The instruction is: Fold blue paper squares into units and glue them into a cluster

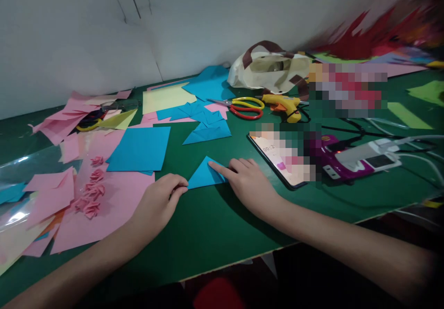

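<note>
On the green table lies a blue sheet of paper folded into a triangle, its point away from me. My left hand pinches its left corner between thumb and fingers. The stretched index finger of my right hand rests on the paper near the top point, while the other fingers are bent; that hand covers the right corner. Just beyond lie folded blue pieces. Left of them is a small stack of blue square sheets.
Pink paper roses lie on pink paper at left. Behind are scissors, a yellow glue gun and a cream bag by the wall. A phone and a purple power strip with cables sit at right.
</note>
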`<state>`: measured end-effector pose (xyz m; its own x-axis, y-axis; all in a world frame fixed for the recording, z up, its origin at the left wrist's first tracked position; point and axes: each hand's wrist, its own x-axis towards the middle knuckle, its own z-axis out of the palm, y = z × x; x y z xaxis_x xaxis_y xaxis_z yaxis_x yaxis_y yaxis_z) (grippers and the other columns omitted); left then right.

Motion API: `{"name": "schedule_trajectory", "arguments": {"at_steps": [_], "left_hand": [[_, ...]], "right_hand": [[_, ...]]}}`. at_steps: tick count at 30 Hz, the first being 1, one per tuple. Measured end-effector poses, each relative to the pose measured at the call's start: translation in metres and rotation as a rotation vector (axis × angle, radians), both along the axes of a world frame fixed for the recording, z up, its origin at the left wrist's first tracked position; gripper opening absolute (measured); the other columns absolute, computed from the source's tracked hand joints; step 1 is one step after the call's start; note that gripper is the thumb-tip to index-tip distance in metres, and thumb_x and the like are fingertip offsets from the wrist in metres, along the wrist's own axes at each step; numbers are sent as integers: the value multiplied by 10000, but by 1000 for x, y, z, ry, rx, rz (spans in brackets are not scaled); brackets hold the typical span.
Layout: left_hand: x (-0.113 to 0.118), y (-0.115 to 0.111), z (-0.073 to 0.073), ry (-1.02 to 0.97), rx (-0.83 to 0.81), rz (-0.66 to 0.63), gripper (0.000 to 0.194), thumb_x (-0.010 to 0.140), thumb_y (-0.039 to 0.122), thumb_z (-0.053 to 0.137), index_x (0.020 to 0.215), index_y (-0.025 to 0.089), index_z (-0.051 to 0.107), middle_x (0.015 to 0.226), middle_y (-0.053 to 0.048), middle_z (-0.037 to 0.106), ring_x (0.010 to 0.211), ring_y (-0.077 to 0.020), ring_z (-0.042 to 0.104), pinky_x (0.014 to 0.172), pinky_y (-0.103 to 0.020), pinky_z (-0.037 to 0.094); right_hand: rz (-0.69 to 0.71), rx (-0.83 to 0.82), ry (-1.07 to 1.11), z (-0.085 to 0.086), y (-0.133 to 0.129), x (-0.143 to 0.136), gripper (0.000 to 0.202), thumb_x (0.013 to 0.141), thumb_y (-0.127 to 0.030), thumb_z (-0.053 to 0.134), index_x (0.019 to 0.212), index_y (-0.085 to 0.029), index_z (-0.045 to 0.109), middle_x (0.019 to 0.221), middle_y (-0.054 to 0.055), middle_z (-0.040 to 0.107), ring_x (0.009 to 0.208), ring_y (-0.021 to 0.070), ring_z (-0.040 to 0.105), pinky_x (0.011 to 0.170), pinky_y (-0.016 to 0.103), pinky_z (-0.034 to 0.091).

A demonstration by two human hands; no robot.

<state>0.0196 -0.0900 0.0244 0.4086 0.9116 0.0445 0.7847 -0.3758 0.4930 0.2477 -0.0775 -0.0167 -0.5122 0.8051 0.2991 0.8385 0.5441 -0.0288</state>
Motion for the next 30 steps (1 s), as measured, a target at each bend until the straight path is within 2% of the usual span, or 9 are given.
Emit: {"name": "schedule_trajectory", "arguments": {"at_steps": [8,13,18,25,30], "left_hand": [[5,-2,1,126,3,48,171,883,184,390,874,191,561,859,-40,648,780,-196,592,662,-324,432],[5,1,5,155,-60,65,141,860,188,410,808,198,541,762,-11,607,663,-168,552,562,-284,379],[6,6,10,127,-130,79,110,825,188,446,779,200,545,693,9,582,609,-149,535,531,-264,360],[10,3,10,202,-46,85,113,835,163,425,764,195,508,684,4,560,611,-156,535,509,-257,336],[11,1,7,231,3,31,116,859,148,406,870,191,513,732,-3,565,630,-162,541,526,-262,359]], "right_hand": [[17,18,-15,1,-1,1,494,848,-21,403,1254,-263,545,756,54,499,689,177,407,629,295,280],[-7,23,-43,1,-1,0,499,841,-32,424,1262,-276,535,764,52,497,683,174,404,630,294,294],[2,7,-52,1,0,0,496,843,-39,427,1268,-271,535,754,55,491,678,178,406,635,298,314],[4,-6,-65,3,1,0,505,847,-31,406,1276,-269,528,749,56,484,669,178,401,631,300,322],[-6,-34,-56,3,0,0,512,840,-33,441,1287,-269,516,769,59,494,701,187,410,646,301,329]]}}
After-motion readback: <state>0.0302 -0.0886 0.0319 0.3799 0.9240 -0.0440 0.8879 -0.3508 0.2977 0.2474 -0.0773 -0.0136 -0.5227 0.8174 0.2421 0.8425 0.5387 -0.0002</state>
